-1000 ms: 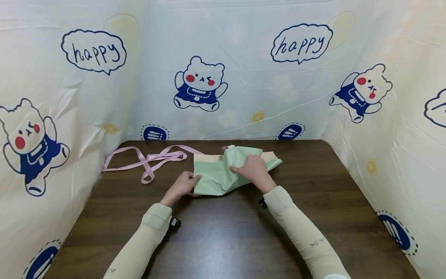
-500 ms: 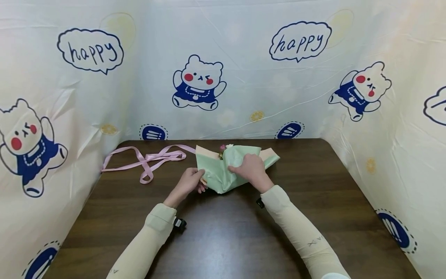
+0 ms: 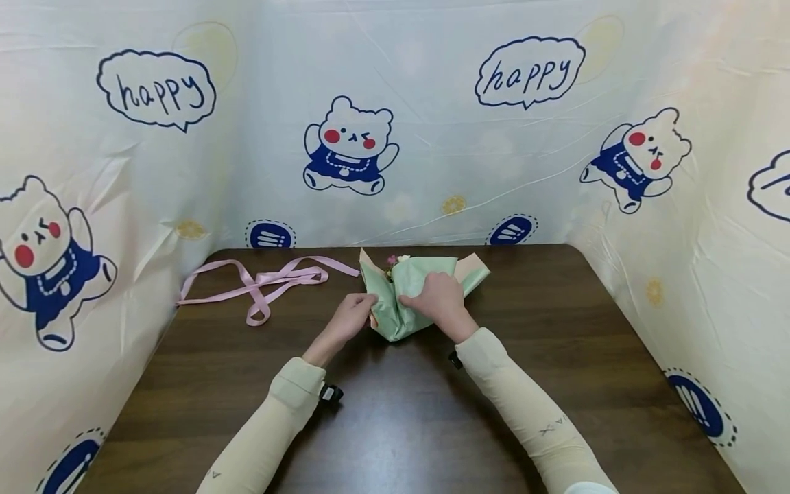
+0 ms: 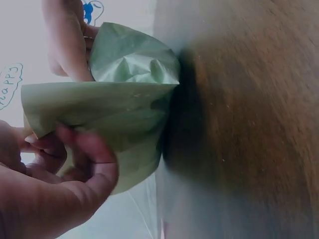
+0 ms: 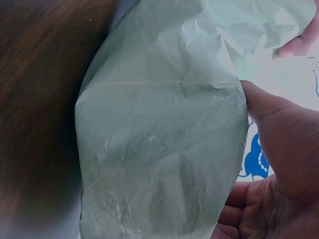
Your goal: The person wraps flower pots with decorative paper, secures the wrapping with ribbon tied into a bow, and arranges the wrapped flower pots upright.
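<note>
Green wrapping paper with a peach inner side is folded around small pink and white flowers, which peek out at its far edge. The stems are hidden inside. My left hand pinches the paper's left edge between thumb and fingers; in the left wrist view that flap stands raised and bent toward the middle. My right hand grips the right-hand fold from above, its thumb on the near side of the paper. In the right wrist view the creased green paper covers part of the right fingers.
A pink ribbon lies in loose loops at the back left of the dark wooden table. Behind and beside the table hangs a pale cloth printed with cartoon bears.
My left hand has moved right and slightly away, lifting the paper's left flap off the table and folding it inward. The right hand keeps its hold with little movement.
</note>
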Demonstrator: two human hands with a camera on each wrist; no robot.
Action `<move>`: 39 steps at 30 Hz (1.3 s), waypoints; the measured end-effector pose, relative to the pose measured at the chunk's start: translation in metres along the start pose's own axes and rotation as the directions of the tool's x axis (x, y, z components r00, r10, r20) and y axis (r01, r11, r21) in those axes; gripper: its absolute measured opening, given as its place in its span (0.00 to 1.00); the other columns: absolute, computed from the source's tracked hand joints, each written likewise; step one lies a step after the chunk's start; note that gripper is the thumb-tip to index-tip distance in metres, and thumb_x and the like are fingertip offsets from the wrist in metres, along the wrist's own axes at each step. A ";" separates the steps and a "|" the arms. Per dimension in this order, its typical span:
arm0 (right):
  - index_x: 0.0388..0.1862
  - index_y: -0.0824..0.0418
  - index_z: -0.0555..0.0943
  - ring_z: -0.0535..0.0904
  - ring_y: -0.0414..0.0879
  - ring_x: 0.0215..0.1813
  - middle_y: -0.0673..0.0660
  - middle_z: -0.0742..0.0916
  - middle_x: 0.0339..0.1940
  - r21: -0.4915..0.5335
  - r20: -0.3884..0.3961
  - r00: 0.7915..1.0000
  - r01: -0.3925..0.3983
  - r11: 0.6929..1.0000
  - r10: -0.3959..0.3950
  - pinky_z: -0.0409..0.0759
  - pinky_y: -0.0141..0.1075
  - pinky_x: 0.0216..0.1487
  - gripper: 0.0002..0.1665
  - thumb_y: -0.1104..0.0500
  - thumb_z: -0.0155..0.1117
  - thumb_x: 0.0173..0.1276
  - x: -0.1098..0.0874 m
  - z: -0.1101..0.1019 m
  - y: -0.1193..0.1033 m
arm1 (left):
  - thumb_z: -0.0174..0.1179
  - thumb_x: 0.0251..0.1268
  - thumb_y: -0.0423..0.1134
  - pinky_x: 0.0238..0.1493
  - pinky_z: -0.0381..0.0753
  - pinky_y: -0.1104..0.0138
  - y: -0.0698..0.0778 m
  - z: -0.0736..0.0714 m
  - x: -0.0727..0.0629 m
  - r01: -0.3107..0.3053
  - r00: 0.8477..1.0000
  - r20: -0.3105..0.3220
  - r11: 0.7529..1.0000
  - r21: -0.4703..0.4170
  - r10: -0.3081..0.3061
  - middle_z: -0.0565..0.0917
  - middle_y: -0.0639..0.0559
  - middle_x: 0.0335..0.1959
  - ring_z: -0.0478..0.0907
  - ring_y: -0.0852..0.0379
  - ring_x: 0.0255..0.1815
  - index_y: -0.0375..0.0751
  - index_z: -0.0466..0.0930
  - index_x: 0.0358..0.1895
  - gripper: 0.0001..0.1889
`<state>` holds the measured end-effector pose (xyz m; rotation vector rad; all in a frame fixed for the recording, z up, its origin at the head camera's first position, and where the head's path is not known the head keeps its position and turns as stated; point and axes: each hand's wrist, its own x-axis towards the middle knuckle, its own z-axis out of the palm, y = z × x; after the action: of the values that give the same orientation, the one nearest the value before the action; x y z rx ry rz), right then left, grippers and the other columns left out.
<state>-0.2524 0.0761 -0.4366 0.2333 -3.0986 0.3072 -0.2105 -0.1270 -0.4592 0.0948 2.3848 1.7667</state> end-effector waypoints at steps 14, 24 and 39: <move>0.17 0.59 0.76 0.80 0.51 0.24 0.57 0.81 0.19 0.021 -0.002 1.000 0.029 0.999 -0.029 0.79 0.43 0.27 0.38 0.27 0.61 0.66 -0.004 -0.002 0.000 | 0.50 0.78 0.45 0.28 0.63 0.66 -0.003 0.016 0.000 -0.042 0.983 -0.180 0.999 -0.021 0.038 0.61 0.57 0.16 0.60 0.59 0.20 0.46 0.65 0.18 0.23; 0.16 0.60 0.73 0.81 0.53 0.26 0.59 0.80 0.20 0.098 0.071 0.996 0.046 0.994 -0.053 0.81 0.46 0.33 0.34 0.39 0.57 0.76 0.001 -0.017 0.013 | 0.50 0.79 0.45 0.26 0.60 0.66 -0.004 0.018 0.003 -0.057 0.979 -0.198 0.998 -0.022 0.052 0.58 0.59 0.15 0.57 0.59 0.19 0.46 0.62 0.17 0.24; 0.11 0.54 0.65 0.70 0.46 0.15 0.51 0.69 0.10 0.123 -0.080 0.996 0.046 0.991 -0.036 0.66 0.37 0.17 0.38 0.31 0.66 0.64 -0.001 -0.005 0.014 | 0.51 0.80 0.45 0.22 0.59 0.67 0.014 0.037 0.002 -0.106 0.983 -0.151 0.994 0.027 0.109 0.60 0.56 0.14 0.57 0.58 0.15 0.45 0.63 0.17 0.25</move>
<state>-0.2537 0.0912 -0.4343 0.2805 -2.9965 0.4977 -0.2068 -0.0873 -0.4570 0.0961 2.5477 1.8612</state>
